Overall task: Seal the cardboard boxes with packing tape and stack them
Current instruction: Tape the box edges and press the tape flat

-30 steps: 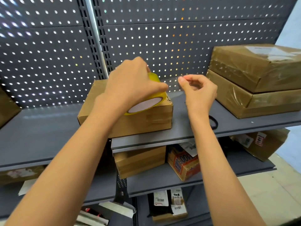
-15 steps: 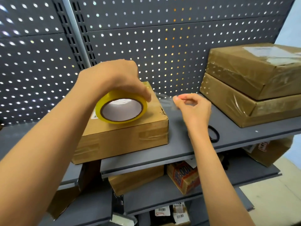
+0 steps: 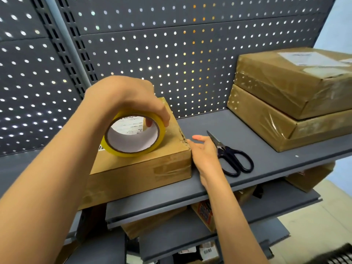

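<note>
A cardboard box (image 3: 144, 168) lies on the grey shelf (image 3: 219, 180) in front of me. My left hand (image 3: 123, 96) grips a yellow roll of packing tape (image 3: 133, 135) tilted just above the box's top, a finger hooked through the core. My right hand (image 3: 203, 155) presses flat against the box's right side near its torn top corner, fingers straight. Two taped boxes sit stacked at the right, the upper box (image 3: 297, 80) on the lower box (image 3: 285, 126).
Black scissors (image 3: 231, 159) lie on the shelf just right of my right hand. A perforated dark back panel (image 3: 171, 54) closes the shelf behind. Lower shelves (image 3: 266, 206) hold more boxes and packets. Pale floor shows at the lower right.
My left hand has tipped the tape roll up and moved it over the box's top. My right hand dropped from a pinch in the air to the box's right side. The scissors came into view.
</note>
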The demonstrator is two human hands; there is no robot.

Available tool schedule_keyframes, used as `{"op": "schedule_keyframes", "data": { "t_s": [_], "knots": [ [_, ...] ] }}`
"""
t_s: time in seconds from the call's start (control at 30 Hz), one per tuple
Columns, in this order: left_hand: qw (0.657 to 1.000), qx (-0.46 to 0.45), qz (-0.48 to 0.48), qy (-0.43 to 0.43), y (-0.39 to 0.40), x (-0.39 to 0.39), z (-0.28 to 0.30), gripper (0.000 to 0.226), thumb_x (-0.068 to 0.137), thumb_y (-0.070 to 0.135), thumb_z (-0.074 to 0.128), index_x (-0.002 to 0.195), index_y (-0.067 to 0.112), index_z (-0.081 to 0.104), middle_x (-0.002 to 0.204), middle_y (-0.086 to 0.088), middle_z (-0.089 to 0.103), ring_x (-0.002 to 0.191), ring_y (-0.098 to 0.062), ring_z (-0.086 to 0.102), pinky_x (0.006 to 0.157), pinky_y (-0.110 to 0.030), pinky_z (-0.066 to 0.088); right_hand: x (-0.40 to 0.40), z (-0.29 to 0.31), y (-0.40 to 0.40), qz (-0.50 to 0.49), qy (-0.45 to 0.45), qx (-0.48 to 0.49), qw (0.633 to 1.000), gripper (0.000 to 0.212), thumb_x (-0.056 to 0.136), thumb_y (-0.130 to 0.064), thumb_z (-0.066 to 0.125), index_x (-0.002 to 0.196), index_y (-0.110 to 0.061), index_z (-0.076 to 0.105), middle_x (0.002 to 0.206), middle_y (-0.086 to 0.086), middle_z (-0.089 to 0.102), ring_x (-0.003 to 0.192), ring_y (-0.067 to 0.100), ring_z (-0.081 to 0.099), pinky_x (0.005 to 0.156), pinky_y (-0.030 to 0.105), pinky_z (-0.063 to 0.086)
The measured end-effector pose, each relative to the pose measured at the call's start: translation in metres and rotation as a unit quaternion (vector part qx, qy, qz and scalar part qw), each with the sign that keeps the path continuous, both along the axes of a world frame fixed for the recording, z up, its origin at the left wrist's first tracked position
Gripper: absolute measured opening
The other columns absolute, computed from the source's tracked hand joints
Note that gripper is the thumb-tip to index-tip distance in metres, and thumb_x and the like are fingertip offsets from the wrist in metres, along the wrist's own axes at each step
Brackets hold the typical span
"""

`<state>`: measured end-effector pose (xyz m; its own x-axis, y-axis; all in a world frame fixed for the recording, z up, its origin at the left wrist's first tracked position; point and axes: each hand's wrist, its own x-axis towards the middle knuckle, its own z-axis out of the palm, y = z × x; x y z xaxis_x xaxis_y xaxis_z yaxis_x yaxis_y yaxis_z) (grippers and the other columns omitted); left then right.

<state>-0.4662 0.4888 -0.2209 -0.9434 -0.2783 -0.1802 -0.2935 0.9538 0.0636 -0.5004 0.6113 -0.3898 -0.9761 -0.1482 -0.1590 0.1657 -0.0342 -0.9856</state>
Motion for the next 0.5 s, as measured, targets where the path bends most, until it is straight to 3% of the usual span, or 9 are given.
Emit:
{"op": "schedule_keyframes", "data": {
  "t_s": [0.17,0.23,0.33,0.43,0.5],
  "knots": [
    [0.999,0.025,-0.001,0.026,-0.003,0.001,-0.003,0.041,0.069,0.05,0.07,0.036,0.027,0.062,0.048,0.002,0.048,0.055,-0.022,0.045,0.057,-0.032,0.038,-0.003,0.005,0.004,0.015,0.034,0.02,0.999,0.013,0.094,-0.011,0.056,0.106,-0.016,0.057,0.092,0.01,0.063,0.08,0.017,0.059,0.071,0.027,0.049],
    [0.999,0.026,0.0,0.032,-0.003,0.002,-0.003,0.043,0.07,0.047,0.069,0.036,0.022,0.062,0.044,0.003,0.046,0.052,-0.02,0.043,0.054,-0.03,0.036,-0.004,0.005,0.007,0.015,0.064,0.05,0.997,0.012,0.092,-0.013,0.06,0.103,-0.017,0.058,0.085,0.005,0.06,0.077,0.015,0.057,0.075,0.03,0.048],
    [0.999,0.029,0.001,0.036,-0.002,0.003,-0.003,0.041,0.072,0.044,0.069,0.043,0.016,0.063,0.051,0.0,0.047,0.054,-0.021,0.042,0.053,-0.029,0.035,-0.006,0.004,0.01,-0.008,0.118,0.098,0.988,0.009,0.09,-0.014,0.064,0.098,-0.016,0.061,0.074,-0.003,0.056,0.069,0.007,0.054,0.07,0.023,0.044],
    [0.998,0.037,0.007,0.042,-0.001,0.005,-0.003,0.04,0.073,0.041,0.069,0.043,0.016,0.061,0.049,0.0,0.045,0.052,-0.019,0.041,0.052,-0.029,0.033,-0.003,0.006,0.019,-0.039,0.203,0.183,0.961,0.009,0.091,-0.013,0.06,0.1,-0.013,0.063,0.08,-0.003,0.058,0.068,0.005,0.052,0.067,0.014,0.043],
    [0.998,0.042,0.015,0.049,0.0,0.004,-0.003,0.04,0.074,0.038,0.069,0.043,0.016,0.06,0.049,-0.001,0.045,0.052,-0.02,0.041,0.052,-0.029,0.033,-0.001,0.008,0.03,-0.055,0.264,0.272,0.924,0.013,0.093,-0.014,0.057,0.105,-0.011,0.062,0.095,0.003,0.06,0.078,0.011,0.053,0.075,0.021,0.042]
  ]
}}
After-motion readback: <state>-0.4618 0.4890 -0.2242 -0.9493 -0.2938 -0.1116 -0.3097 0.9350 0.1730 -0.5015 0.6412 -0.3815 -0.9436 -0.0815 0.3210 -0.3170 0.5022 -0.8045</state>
